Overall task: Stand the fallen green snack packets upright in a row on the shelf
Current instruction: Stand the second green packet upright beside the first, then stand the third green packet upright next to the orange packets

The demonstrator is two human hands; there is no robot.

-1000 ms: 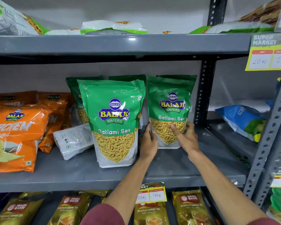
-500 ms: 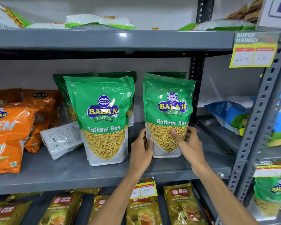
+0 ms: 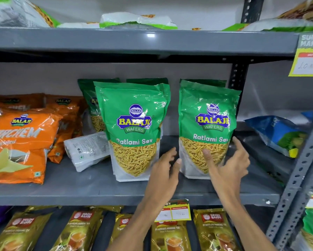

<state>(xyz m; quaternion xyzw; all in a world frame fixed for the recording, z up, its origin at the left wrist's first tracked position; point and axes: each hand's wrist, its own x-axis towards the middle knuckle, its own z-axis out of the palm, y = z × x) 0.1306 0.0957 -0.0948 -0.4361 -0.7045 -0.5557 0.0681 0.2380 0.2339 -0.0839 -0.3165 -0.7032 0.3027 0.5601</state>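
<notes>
Two green Ratlami Sev packets stand upright side by side on the grey middle shelf (image 3: 79,187): the left packet (image 3: 134,124) and the right packet (image 3: 208,120). More green packets (image 3: 87,98) stand behind them. A white-backed packet (image 3: 87,151) lies fallen to the left of the left packet. My left hand (image 3: 165,171) is just left of the right packet's base, fingers apart and holding nothing. My right hand (image 3: 228,165) is at that packet's lower right, fingers spread and its thumb over the front.
Orange Balaji packets (image 3: 23,142) fill the shelf's left side. A blue packet (image 3: 277,134) lies on the neighbouring shelf to the right, past the perforated upright (image 3: 237,84). Gold tea packets (image 3: 213,230) line the shelf below. A yellow price tag (image 3: 307,64) hangs at the upper right.
Both hands clasped the right green packet's lower part and brought it forward. Now their fingers have spread and come off it, and the packet stands by itself.
</notes>
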